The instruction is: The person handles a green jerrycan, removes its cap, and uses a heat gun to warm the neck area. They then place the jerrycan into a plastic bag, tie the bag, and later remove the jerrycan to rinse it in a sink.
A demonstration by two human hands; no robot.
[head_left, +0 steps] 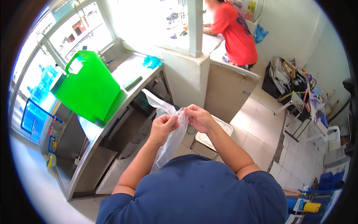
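Tiled floor (257, 115) and bright windows on my feed today, steel counter (128, 69) running from about 8 up to 11 o'clock. Big green jug (89, 87) sits on it near 10, crumpled teal plastic (151, 61) at 11. Dead centre is the translucent plastic (169, 143), one flap poking toward 11, the rest hanging down to 7. I've got my left hand (163, 128) pinched closed on it, thumb to fingers, and my right hand (200, 118) nipping its edge just beside. White-topped stool (204, 139) at 4, red-shirted person (238, 33) at 1
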